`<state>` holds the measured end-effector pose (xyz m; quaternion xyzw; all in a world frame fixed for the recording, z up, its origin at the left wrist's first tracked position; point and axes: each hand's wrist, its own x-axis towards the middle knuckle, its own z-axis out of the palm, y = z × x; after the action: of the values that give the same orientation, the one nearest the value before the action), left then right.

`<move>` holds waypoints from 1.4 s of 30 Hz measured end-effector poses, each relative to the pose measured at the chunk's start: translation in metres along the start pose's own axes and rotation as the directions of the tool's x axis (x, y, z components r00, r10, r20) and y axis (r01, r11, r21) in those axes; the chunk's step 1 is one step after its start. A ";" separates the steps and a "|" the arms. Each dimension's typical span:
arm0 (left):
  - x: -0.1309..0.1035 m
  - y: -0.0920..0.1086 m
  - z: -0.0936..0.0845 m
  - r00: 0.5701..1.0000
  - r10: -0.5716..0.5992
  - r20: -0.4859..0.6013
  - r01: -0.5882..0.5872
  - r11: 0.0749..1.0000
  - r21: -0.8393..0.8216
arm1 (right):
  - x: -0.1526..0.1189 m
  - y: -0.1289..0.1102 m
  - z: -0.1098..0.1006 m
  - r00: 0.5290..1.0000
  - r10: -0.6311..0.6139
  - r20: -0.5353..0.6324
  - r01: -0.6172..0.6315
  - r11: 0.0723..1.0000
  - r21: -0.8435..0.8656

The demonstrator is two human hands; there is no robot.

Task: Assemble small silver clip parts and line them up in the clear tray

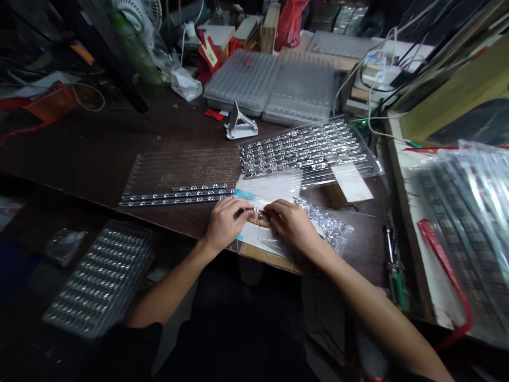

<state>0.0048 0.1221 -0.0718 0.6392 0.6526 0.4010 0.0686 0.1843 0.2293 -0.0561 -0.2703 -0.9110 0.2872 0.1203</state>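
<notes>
My left hand is closed in a pinch at the near edge of the bench, by a small dark piece at its fingertips that I cannot identify. Opposite it, my right hand has its thumb and fingers pressed together; whatever they grip is hidden. Between the fingertips lies a small brown block with a dark round spot, over a white sheet. Right beside my right hand, many tiny shiny metal parts spill across clear plastic. A ribbed clear tray, left of my hands, carries a few rods set with shiny pieces.
Behind my hands, a clear tray of filled rows rests tilted. Further back are stacked clear trays and a white folding stand. Screwdrivers lie at right. More filled trays sit lower left; wrapped strips are far right.
</notes>
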 end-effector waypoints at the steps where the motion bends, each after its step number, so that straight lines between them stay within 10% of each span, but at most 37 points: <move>1: -0.002 -0.001 -0.001 0.999 -0.035 -0.027 0.035 0.999 0.017 | 0.000 -0.001 0.001 0.999 -0.026 0.026 0.027 1.000 -0.012; 8: -0.016 -0.005 -0.009 0.988 -0.105 0.114 0.078 0.972 0.220 | -0.005 -0.016 0.006 0.957 -0.258 0.130 0.288 0.872 -0.396; 42: -0.004 0.001 0.000 0.990 -0.144 0.004 0.143 0.988 0.048 | -0.009 -0.020 -0.005 0.964 -0.188 0.189 0.239 0.922 -0.304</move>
<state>0.0067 0.1182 -0.0732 0.5935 0.7060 0.3770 0.0846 0.1855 0.2130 -0.0410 -0.1618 -0.9764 0.1389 0.0330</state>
